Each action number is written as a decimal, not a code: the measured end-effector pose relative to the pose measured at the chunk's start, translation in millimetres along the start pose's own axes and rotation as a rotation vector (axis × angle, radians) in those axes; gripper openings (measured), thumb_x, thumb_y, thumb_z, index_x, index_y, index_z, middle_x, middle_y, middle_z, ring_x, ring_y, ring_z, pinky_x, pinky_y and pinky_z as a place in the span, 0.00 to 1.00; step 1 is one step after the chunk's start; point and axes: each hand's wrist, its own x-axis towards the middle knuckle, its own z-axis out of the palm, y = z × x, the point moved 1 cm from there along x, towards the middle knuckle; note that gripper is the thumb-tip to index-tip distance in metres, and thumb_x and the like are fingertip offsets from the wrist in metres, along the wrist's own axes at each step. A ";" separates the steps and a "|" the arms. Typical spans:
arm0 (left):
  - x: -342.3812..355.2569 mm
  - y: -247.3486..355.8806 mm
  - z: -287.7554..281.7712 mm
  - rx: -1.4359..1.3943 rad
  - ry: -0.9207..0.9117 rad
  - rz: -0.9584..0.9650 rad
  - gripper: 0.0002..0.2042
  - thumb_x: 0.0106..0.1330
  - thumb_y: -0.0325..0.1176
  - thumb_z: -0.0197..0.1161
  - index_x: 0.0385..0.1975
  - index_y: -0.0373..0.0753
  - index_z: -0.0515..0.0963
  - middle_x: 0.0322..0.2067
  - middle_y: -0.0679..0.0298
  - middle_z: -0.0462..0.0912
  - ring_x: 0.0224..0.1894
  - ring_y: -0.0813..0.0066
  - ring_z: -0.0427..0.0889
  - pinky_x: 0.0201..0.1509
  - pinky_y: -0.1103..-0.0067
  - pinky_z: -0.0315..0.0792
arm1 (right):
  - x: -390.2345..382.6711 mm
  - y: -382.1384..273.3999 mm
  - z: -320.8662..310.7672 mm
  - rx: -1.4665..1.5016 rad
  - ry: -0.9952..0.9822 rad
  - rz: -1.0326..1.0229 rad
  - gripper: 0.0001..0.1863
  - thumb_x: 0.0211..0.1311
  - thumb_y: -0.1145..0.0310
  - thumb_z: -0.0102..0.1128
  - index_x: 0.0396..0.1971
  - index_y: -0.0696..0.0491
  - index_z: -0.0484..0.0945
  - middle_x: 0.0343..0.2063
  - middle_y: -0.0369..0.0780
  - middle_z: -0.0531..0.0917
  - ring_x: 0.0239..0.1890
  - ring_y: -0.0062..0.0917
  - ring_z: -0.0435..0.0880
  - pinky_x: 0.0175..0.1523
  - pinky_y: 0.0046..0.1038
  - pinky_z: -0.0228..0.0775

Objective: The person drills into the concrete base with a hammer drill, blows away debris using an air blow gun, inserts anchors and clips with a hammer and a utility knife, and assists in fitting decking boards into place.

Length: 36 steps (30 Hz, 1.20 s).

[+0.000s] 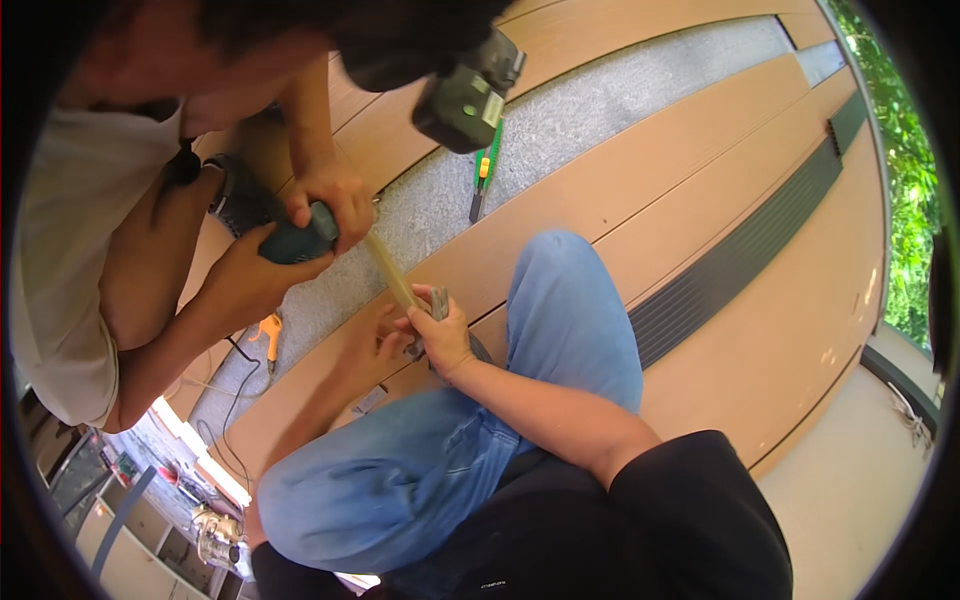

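Observation:
A pale, narrow strip (388, 268) runs slantwise between me and a co-worker. My right hand (445, 335) is closed around its near end, beside a small grey metal-looking piece (439, 302) whose kind I cannot make out. Just left of it is my left hand (375, 345), fingers apart and partly curled, close to the strip's end. At the far end, the co-worker's two hands hold a dark teal power tool (305, 238) against or very near the strip. The tool's working end is hidden by those hands.
Brown boards (570, 200) cover much of the floor, with a grey rough strip (600, 95) between them. A green utility knife (485, 165) and an orange air blow gun (268, 335) lie there. A dark ribbed panel (740, 260) stretches along the right. My bent knees flank my hands.

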 end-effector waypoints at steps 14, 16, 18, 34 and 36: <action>148.1 -27.2 -100.1 1.016 0.597 0.254 0.14 0.75 0.37 0.56 0.51 0.34 0.77 0.41 0.47 0.81 0.48 0.47 0.81 0.53 0.63 0.75 | 13.4 -47.0 25.0 -0.080 -0.028 0.105 0.18 0.68 0.71 0.56 0.56 0.56 0.78 0.22 0.37 0.78 0.20 0.22 0.77 0.23 0.26 0.72; 160.2 -45.8 -103.9 1.009 0.695 0.254 0.15 0.75 0.38 0.56 0.52 0.35 0.77 0.42 0.48 0.81 0.49 0.48 0.81 0.54 0.63 0.75 | 23.0 -52.3 18.8 -0.110 -0.023 0.185 0.17 0.67 0.71 0.57 0.54 0.55 0.79 0.29 0.41 0.82 0.19 0.22 0.76 0.21 0.27 0.71; 167.2 -61.4 -98.0 0.985 0.758 0.259 0.15 0.74 0.39 0.56 0.53 0.35 0.77 0.44 0.48 0.81 0.50 0.48 0.81 0.55 0.63 0.75 | 20.8 -49.1 19.2 -0.075 0.023 0.135 0.15 0.65 0.70 0.59 0.51 0.55 0.80 0.45 0.47 0.84 0.19 0.23 0.77 0.20 0.27 0.71; 193.4 -99.2 -95.3 0.878 0.975 0.323 0.22 0.72 0.47 0.58 0.58 0.39 0.76 0.53 0.51 0.80 0.58 0.53 0.79 0.63 0.61 0.71 | 17.5 -54.8 6.3 -0.132 -0.023 0.050 0.13 0.69 0.69 0.56 0.50 0.57 0.77 0.42 0.48 0.83 0.19 0.26 0.78 0.22 0.29 0.72; 197.2 -98.9 -101.8 0.901 0.999 0.337 0.23 0.72 0.48 0.58 0.59 0.40 0.76 0.54 0.51 0.80 0.59 0.53 0.78 0.64 0.61 0.71 | 17.7 -58.6 11.7 -0.162 -0.021 0.073 0.17 0.69 0.69 0.55 0.54 0.58 0.75 0.17 0.40 0.76 0.16 0.26 0.75 0.22 0.29 0.70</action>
